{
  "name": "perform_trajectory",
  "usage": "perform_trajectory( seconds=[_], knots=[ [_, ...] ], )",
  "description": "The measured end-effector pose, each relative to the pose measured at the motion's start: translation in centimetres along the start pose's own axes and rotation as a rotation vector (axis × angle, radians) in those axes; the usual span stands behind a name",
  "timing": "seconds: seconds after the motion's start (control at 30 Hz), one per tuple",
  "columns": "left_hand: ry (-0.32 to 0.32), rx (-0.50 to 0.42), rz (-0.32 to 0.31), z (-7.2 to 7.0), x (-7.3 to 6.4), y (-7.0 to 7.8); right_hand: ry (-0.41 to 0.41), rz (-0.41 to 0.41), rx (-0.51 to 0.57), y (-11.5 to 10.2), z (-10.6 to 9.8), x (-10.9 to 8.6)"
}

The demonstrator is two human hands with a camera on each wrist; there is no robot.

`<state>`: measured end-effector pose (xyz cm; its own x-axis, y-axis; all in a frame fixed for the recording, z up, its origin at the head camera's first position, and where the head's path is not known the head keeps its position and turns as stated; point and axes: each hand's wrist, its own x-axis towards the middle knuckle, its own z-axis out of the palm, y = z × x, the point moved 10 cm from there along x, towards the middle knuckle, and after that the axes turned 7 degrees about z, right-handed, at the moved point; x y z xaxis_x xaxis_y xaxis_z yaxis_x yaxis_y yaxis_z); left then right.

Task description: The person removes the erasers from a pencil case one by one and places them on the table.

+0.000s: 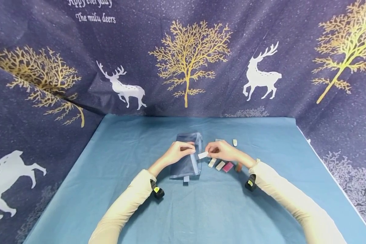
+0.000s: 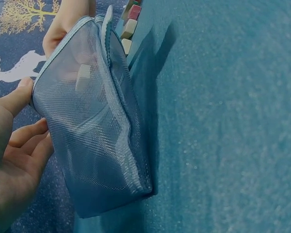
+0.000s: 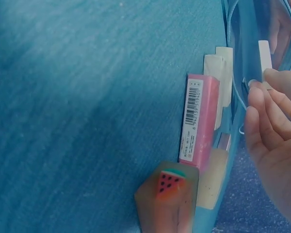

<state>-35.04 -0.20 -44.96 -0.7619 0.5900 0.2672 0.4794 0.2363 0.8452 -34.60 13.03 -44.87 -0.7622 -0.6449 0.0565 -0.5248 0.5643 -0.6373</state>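
A blue mesh zipper pouch lies on the blue cloth in front of me, its zipper side spread apart. The left hand pinches the pouch's edge between thumb and fingers, lifting the mesh, as the left wrist view shows. Just right of the opening, the right hand holds a small white eraser by one end. In the right wrist view the eraser sticks up from thumb and fingertips at the pouch's mouth; through the mesh, a pale block shows in the left wrist view.
Near the right hand lie two whitish blocks, a pink block with a barcode label, and a brownish translucent piece with a watermelon picture. Farther back is a small pale piece. A deer-print curtain stands behind the table.
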Motion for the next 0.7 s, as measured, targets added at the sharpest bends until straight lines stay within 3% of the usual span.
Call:
perform_trajectory(
  seconds=[0.7],
  knots=[
    [-0.016,0.021,-0.006,0.1,0.0,-0.1,0.024,0.070,-0.018,1.3,-1.0,-0.6]
  ],
)
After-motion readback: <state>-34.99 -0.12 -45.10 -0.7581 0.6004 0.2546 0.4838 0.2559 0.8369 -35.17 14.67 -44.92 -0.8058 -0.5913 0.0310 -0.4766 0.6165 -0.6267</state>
